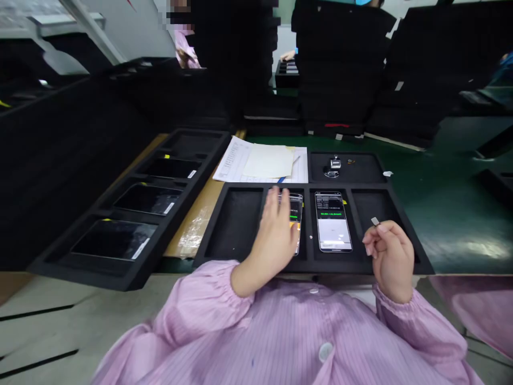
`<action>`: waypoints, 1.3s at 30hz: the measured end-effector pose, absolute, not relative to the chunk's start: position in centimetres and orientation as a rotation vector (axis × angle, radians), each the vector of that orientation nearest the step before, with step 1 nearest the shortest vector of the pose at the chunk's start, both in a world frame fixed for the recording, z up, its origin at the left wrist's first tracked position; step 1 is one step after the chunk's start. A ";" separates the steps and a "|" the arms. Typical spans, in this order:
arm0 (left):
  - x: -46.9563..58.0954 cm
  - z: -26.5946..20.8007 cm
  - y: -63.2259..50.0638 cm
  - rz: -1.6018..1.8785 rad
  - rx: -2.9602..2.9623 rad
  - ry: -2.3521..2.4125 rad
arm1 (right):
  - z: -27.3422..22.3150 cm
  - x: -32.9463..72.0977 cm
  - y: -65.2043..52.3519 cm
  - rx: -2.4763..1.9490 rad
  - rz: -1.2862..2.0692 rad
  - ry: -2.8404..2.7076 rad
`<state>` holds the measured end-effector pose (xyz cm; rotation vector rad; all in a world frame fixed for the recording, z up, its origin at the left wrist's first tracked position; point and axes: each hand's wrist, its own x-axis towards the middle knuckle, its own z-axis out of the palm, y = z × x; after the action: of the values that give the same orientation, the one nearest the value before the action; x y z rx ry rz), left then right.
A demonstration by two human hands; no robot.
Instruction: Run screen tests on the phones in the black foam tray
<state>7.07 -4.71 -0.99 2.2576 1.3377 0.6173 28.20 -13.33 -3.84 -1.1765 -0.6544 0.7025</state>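
Lit phones: two, side by side in the black tray.
Right hand: fingertips pinching a small pale piece.
Left hand: fingers straight, over the left phone; contact unclear.
Papers: beyond the tray, before black stacks.

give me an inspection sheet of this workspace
Surface: green tabletop, reflecting light at right.
Job's things: left lit phone and right lit phone in separate compartments of the front tray; small flat piece.
Clutter: papers; small metal object in a dark compartment.
Hands: left hand over the left lit phone, contact unclear; right hand pinches the small flat piece.
Cables: nothing seen.
Surroundings: side tray with three dark-screened phones; black stacks behind.
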 end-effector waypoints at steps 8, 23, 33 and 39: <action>14.5 -1.9 -7.0 0.296 2.464 1.209 | -4.1 27.8 -13.9 -1.168 0.688 -0.739; 17.5 -2.9 -5.5 0.989 1.248 0.883 | -2.4 28.5 -15.7 -0.943 1.005 -0.375; 16.4 0.4 -8.8 1.281 1.185 0.506 | -2.2 25.1 -16.2 -1.194 1.129 -0.610; 16.7 0.0 -8.8 1.310 1.096 0.530 | -3.1 24.2 -15.9 -1.193 1.000 -0.619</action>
<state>16.67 -8.81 0.03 1.0961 0.5300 1.3096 24.21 -15.94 -3.08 -1.1927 -0.6186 0.9998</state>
